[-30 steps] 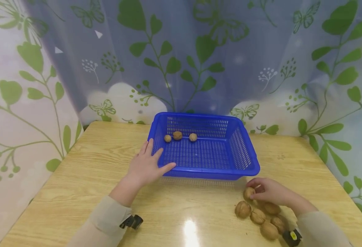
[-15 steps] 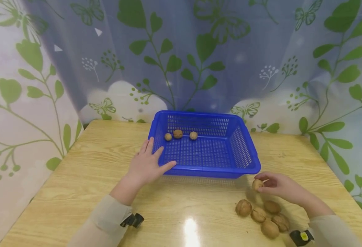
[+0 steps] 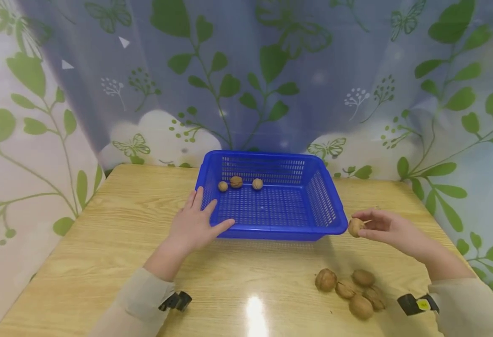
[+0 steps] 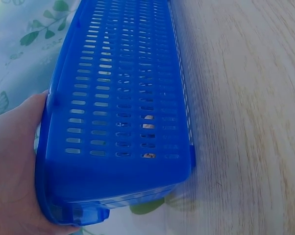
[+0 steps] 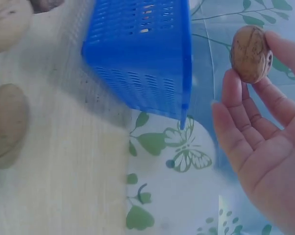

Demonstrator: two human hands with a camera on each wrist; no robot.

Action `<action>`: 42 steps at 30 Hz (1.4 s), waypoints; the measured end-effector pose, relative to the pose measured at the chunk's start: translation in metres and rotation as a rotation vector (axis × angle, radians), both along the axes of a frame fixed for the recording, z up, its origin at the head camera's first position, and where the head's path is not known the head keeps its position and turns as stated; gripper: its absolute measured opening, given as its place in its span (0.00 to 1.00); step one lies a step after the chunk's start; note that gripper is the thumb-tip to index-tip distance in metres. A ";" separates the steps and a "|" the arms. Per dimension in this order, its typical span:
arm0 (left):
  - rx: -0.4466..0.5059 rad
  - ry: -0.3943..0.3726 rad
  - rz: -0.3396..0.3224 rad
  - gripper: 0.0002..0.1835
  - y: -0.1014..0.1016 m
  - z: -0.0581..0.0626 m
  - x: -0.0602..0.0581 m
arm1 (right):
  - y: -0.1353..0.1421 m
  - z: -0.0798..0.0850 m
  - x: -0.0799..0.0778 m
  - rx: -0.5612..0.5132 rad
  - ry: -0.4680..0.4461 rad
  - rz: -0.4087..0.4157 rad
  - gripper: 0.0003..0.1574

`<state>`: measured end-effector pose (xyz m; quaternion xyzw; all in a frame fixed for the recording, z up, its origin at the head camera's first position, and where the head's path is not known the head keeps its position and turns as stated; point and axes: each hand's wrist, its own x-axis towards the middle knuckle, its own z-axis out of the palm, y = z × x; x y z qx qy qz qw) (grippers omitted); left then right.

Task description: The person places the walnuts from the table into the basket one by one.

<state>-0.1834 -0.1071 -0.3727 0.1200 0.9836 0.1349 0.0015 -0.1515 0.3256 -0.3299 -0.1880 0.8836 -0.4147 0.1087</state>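
My right hand (image 3: 394,231) pinches a walnut (image 3: 355,227) between thumb and fingertips, just off the front right corner of a blue plastic basket (image 3: 271,229). The right wrist view shows the same brown walnut (image 5: 249,54) held up at the fingertips, beside the basket's wall (image 5: 137,54). Spread and fairly straight, the fingers of my left hand (image 3: 192,230) lie over the basket's left rim, the thumb along the front edge. Inside, near the back left, are a small round nut (image 3: 223,186), a darker walnut (image 3: 235,182) and a paler walnut (image 3: 257,184).
Several walnuts (image 3: 361,306) lie in a loose group on the wooden table (image 3: 238,276), in front of the basket's right end. Behind the table hangs a blue and white curtain (image 3: 246,121) with a leaf and butterfly print.
My right hand has lifted a walnut from the group and carried it up and away to the basket's right corner. The left hand has stayed on the rim. The head view has shifted slightly.
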 end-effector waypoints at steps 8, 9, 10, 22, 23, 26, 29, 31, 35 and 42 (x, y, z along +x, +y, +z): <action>0.003 -0.003 -0.004 0.49 -0.005 0.001 0.003 | -0.026 0.014 -0.034 -0.011 0.022 0.041 0.25; 0.004 -0.002 -0.002 0.49 -0.005 0.001 0.003 | -0.030 0.017 -0.039 -0.022 0.024 0.056 0.25; 0.005 0.000 0.001 0.49 -0.006 0.001 0.003 | -0.035 0.020 -0.045 -0.021 0.029 0.061 0.24; -0.012 0.000 -0.013 0.48 0.000 0.006 0.001 | -0.087 0.044 -0.106 -0.012 -0.034 0.123 0.28; -0.013 0.001 -0.013 0.48 0.000 0.006 0.001 | -0.091 0.045 -0.110 -0.004 -0.026 0.128 0.28; -0.013 -0.004 -0.005 0.48 -0.001 0.005 0.001 | -0.103 0.046 -0.121 0.001 -0.014 0.125 0.29; -0.013 -0.007 0.007 0.48 -0.003 0.004 0.002 | -0.113 0.045 -0.130 -0.003 -0.013 0.120 0.30; -0.015 -0.004 0.012 0.48 -0.004 0.004 0.002 | -0.118 0.045 -0.136 -0.024 -0.026 0.112 0.30; -0.014 0.001 0.002 0.48 -0.004 0.004 0.003 | -0.124 0.040 -0.146 -0.087 -0.077 0.086 0.31; 0.002 -0.001 -0.014 0.48 -0.001 0.004 0.003 | -0.130 0.013 -0.171 -0.183 -0.146 0.041 0.27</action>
